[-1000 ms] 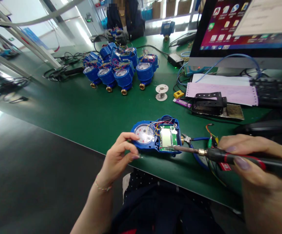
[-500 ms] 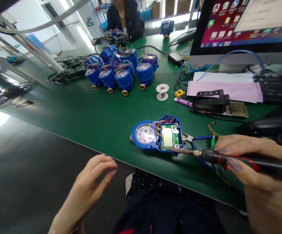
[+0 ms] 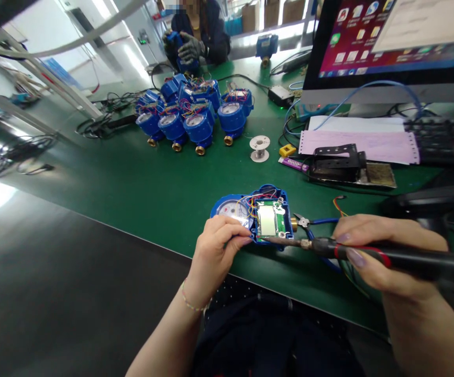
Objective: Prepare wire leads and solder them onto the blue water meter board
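A blue water meter point(image 3: 219, 205) lies on the green table with its electronics housing uncovered. Inside the housing sits a green circuit board point(image 3: 281, 222) with a pale display, and thin coloured wires run beside it. My left hand point(image 3: 221, 243) covers the meter's near side, thumb and forefinger pinched at the housing's near left corner; what is between them is too small to make out. My right hand point(image 3: 384, 251) grips a soldering iron point(image 3: 329, 248), its tip at the board's near edge. Blue-handled pliers point(image 3: 304, 222) lie by the brass fitting, partly behind the iron.
Several blue meters point(image 3: 197, 125) stand farther back. A solder wire spool point(image 3: 259, 148), a yellow block point(image 3: 287, 150) and a black soldering stand point(image 3: 339, 163) are beyond my work. A monitor point(image 3: 368, 47) stands at right. Across the table, a person's gloved hands point(image 3: 190, 48) hold another meter.
My left hand has come up and right from beyond the table edge onto the water meter, its fingers closing. The iron's tip has moved slightly left along the board. The other person's meter was turned.
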`<action>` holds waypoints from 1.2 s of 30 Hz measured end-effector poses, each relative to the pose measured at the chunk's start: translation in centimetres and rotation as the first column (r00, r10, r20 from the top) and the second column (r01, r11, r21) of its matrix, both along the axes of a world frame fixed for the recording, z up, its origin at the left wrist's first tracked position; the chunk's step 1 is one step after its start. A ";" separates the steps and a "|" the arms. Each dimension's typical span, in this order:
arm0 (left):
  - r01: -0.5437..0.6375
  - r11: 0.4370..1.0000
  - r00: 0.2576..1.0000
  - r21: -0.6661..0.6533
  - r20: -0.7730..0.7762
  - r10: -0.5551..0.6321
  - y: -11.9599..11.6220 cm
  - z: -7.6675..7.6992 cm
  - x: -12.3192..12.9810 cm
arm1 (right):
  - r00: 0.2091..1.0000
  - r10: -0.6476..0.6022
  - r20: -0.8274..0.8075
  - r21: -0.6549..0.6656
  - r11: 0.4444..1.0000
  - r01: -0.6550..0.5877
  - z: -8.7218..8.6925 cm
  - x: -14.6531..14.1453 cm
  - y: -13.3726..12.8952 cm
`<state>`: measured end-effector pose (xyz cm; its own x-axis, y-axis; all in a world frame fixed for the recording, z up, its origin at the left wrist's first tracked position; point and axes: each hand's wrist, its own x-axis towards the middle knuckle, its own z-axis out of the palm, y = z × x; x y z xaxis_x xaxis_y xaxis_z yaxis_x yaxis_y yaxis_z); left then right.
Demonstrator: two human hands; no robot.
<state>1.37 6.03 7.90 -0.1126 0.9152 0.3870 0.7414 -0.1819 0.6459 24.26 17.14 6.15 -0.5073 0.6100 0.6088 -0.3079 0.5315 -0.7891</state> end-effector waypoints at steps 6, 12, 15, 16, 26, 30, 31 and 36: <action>-0.006 1.000 0.999 -0.023 -0.041 0.005 0.3 0.0 0.4 | 1.000 -0.028 -0.001 0.005 1.000 0.028 -0.2 0.2 -0.1; -0.024 0.996 0.995 -0.084 -0.101 0.015 0.5 0.0 0.7 | 0.996 -0.088 0.016 0.064 0.994 0.086 0.0 0.0 -0.7; -0.031 0.993 0.993 -0.112 -0.114 0.018 0.7 0.1 0.9 | 0.993 -0.118 0.019 0.100 0.988 0.116 0.1 -0.1 -0.8; -0.036 0.992 0.993 -0.121 -0.116 0.022 0.7 0.2 1.0 | 0.993 -0.119 0.014 0.104 0.988 0.116 0.1 -0.1 -0.8; -0.060 0.981 0.991 -0.186 -0.129 0.037 0.7 0.3 1.1 | 0.995 -0.099 0.009 0.112 0.989 0.098 0.2 -0.2 -0.8; -0.064 0.979 0.990 -0.193 -0.135 0.038 0.7 0.5 1.1 | 0.993 -0.116 0.018 0.105 0.988 0.113 0.1 -0.1 -0.8; -0.063 0.980 0.990 -0.191 -0.137 0.037 0.7 0.5 1.1 | 0.993 -0.117 0.020 0.103 0.988 0.115 0.1 -0.1 -0.8; -0.049 0.978 0.991 -0.202 -0.135 0.022 0.6 0.4 1.0 | 0.994 -0.104 0.042 0.067 0.993 0.101 0.5 -0.4 -0.9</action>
<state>2.38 6.65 8.28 -0.1070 0.9728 0.2056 0.8255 -0.0284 0.5636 23.90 16.29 6.68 -0.4723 0.6202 0.6263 -0.2138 0.6087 -0.7640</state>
